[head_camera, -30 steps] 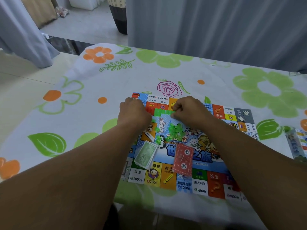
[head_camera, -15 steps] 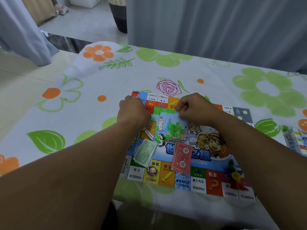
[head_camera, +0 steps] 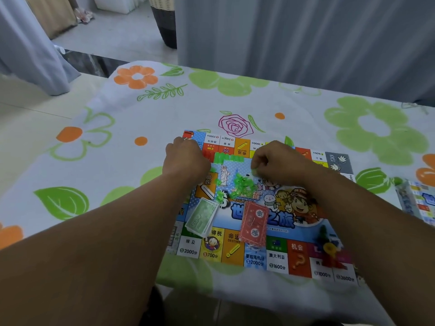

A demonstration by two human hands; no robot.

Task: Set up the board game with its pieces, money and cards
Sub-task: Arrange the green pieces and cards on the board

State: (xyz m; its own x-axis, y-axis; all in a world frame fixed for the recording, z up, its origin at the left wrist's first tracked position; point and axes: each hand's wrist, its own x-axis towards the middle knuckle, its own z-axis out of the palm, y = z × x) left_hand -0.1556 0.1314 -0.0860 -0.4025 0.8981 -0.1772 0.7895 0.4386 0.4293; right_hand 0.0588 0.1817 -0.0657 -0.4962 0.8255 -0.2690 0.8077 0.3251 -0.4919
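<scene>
The colourful game board [head_camera: 277,257] lies flat on the flowered tablecloth. A short row of green houses [head_camera: 229,158] stands near the board's far edge. A loose pile of green houses [head_camera: 242,182] lies just below it. My left hand [head_camera: 186,158] rests curled at the row's left end, its fingertips hidden. My right hand [head_camera: 275,161] hovers above the pile and pinches a small green house [head_camera: 254,171]. A green money stack [head_camera: 201,218] and a red card stack [head_camera: 254,223] lie on the board's near half. Coloured pawns [head_camera: 328,249] stand at its near right corner.
The game box [head_camera: 419,201] sits at the table's right edge. The table's near edge runs just below the board. Grey curtains hang behind the table, and a dark basket [head_camera: 164,24] stands on the floor beyond.
My right hand has left the right end of the green row and come down to the pile, where it pinches a house. My left hand stays at the row's left end.
</scene>
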